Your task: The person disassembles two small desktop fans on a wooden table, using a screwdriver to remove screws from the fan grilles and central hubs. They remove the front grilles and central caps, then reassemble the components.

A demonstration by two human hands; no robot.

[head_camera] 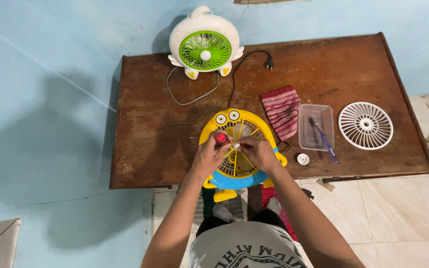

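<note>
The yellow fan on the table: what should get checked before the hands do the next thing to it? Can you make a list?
1. Plug out of any socket: ok, it lies loose on the table.
2. Yellow fan lying steady: ok, flat on the table, though its lower end sits at the near edge.
3. Front grille off and out of the way: ok, it lies to the right.
4. Left hand holds the red-handled tool: ok.
5. Right hand steadies the hub: cannot tell, its fingers cover it.
6. Small white cap safe: ok, beside the clear tray.
</note>
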